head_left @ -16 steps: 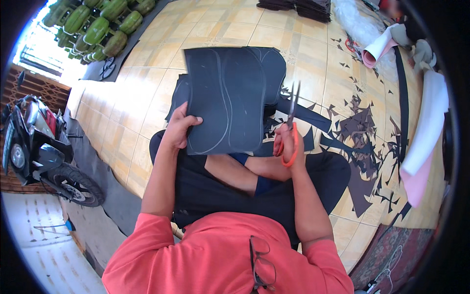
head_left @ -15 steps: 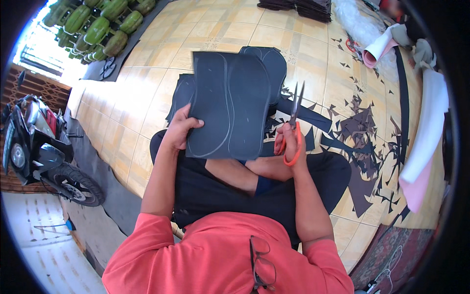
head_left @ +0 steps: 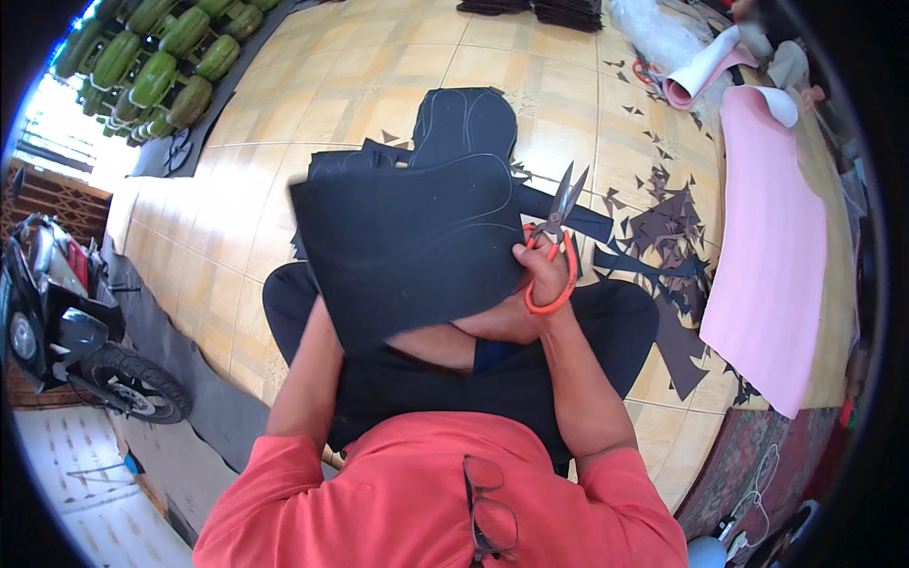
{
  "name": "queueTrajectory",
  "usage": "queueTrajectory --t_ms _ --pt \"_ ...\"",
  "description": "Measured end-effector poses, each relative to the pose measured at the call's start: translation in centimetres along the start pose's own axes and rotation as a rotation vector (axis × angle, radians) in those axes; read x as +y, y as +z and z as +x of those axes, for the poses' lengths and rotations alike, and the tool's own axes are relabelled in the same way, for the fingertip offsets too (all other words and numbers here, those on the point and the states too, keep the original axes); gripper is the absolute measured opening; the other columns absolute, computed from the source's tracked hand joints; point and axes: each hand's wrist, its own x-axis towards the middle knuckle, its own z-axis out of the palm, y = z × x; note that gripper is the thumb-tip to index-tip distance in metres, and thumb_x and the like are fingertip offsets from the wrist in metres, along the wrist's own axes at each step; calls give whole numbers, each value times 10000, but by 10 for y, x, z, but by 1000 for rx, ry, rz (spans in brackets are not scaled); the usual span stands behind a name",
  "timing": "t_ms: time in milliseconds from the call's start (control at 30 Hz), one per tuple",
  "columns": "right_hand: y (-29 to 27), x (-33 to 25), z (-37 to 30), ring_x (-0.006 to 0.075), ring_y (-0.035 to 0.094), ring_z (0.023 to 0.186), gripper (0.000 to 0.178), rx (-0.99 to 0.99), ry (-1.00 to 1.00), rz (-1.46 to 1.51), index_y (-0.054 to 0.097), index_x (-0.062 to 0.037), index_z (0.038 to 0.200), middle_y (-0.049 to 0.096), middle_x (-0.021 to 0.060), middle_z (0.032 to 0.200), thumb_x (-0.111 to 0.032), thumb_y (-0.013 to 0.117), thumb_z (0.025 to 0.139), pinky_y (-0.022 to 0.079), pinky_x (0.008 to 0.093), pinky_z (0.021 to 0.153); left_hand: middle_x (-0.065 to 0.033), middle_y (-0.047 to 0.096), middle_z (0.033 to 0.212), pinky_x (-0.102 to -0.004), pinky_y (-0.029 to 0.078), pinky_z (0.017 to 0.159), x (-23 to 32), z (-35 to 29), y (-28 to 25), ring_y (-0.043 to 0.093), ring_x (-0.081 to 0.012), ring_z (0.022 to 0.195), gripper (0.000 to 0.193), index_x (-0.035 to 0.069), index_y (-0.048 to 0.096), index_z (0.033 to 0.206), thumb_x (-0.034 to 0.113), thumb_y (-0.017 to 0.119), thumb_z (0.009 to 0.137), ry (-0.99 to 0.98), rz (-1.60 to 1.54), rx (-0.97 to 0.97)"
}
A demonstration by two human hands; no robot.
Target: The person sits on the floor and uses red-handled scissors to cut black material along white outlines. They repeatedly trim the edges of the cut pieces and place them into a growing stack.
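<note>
A dark rectangular sheet (head_left: 407, 256) with pale curved outlines is raised over my lap, tilted down at its near left corner. Behind that sheet my left hand is hidden; only the wrist and forearm show at its lower left edge. My right hand (head_left: 543, 275) is closed on orange-handled scissors (head_left: 559, 222), whose blades point up and stand apart. Its thumb and fingers also meet the sheet's right edge. Beyond the sheet lies a dark stack (head_left: 466, 123) of sole-shaped pieces with pale outlines, and more dark sheets (head_left: 350, 163) lie to its left.
Dark offcuts (head_left: 670, 227) litter the floor to the right, beside a pink sheet (head_left: 767, 246). A dark stack (head_left: 568, 11) and clear plastic (head_left: 653, 33) are at the far side. A motorbike (head_left: 85, 331) stands left; green gas cylinders (head_left: 156, 76) stand far left.
The sheet has turned and swung left and lower, now covering my left hand. My right hand with the scissors has moved in to the sheet's edge. On the right, the pink sheet lies flatter.
</note>
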Motion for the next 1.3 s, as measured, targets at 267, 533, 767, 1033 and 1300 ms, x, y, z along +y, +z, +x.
queueTrajectory --t_ms 267,533,767,1033,1300 --pt "28 -13 -24 139 580 618 229 -50 62 -208 560 20 1007 585 64 742 -193 558 922 496 275 564 -120 503 1316 -385 460 1004 -44 19 93 536 -255 1190 529 23 390 1371 1 600 887 329 -251 287" --pt "22 -6 -16 270 615 699 311 117 -291 -774 575 2 892 598 148 743 -301 578 961 482 375 661 -115 559 1237 -382 531 941 -12 13 72 591 -244 1126 429 36 458 1312 -48 555 902 444 -231 345" --pt "26 -12 -19 189 551 629 371 51 -328 -861 556 -5 950 564 100 736 -374 522 974 450 311 590 -106 559 1239 -383 529 945 -15 7 73 589 -246 1131 434 51 471 1317 -50 558 904 460 -204 298" --pt "31 -20 -26 294 592 686 342 32 -227 -758 537 6 880 569 165 721 -325 553 966 468 382 644 -111 562 1236 -376 533 936 -19 7 74 592 -240 1125 419 36 475 1309 -48 556 906 421 -190 296" --pt "22 -19 -31 205 544 609 432 -93 -103 -693 542 1 810 531 91 609 -384 480 997 444 365 601 -131 578 1225 -390 506 957 7 15 44 584 -254 1129 428 0 472 1300 -35 583 888 485 -103 360"
